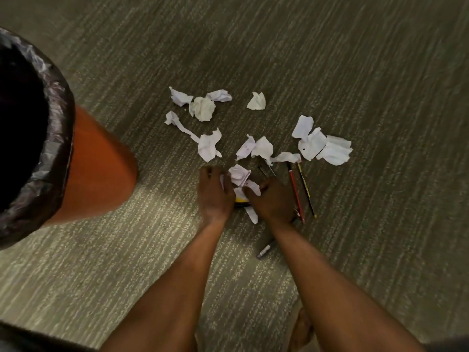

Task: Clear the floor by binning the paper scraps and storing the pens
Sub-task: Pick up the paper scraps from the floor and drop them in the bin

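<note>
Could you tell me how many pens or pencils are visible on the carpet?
4 for certain: red pencil and yellow-black pencil right of the right hand, a dark pen beyond it, a grey marker beside the right forearm. More may hide under hands and paper.

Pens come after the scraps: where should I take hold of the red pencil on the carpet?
Pinch the red pencil at mid-shaft from above, fingers on its two long sides. It lies flat; its near end touches the right hand, and a yellow-and-black pencil lies close alongside.
</note>
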### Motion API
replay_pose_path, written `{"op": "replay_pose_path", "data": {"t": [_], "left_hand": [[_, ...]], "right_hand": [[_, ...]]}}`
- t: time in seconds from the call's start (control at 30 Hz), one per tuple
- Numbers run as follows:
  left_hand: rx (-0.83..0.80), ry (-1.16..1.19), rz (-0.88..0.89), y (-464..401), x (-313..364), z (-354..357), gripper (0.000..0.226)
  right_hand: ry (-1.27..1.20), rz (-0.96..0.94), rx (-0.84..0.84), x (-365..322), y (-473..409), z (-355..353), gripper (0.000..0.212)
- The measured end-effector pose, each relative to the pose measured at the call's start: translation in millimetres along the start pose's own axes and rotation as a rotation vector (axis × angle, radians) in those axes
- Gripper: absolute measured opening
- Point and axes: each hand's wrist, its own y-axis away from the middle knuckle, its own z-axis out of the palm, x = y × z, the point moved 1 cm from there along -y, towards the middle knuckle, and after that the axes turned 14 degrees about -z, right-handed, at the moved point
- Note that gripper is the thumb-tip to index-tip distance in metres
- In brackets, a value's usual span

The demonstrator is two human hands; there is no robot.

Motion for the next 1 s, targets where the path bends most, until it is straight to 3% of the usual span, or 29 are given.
{"op": "replay_pose_path", "data": {"t": [0.17, 0.37, 0.7, 0.87, 1.0], "left_hand": [[0.081, 0.178, -0.071, -15.0, 16.0, -4.8, 0.012], [0.08, 0.35, -0.217, -22.5, 20.3, -6.3, 0.006], [0.015, 0.491, -0.395, -20.4, 33.1, -3.9, 0.004], [-0.107, 0.374, -0.407, -13.1, 40.0, 2.1, 0.024], [-0.146, 0.092, -0.173, -3.6, 49.0, 10.2, 0.022]], "right_hand": [[-0.13, 0.042, 0.009, 2.3, -5.4, -1.9, 0.024], [-0.468, 0.061, -0.012, 6.1, -13.2, -31.6, 0.025], [-1.169, 0.364, 0.148, 4.9, -23.5, -64.8, 0.025], [-1.594, 0.461, 0.041, 2.4, -23.1, -63.0, 0.015], [-1.378, 0.603, 0.137, 2.8, -18.6, -57.1, 0.02]]}}
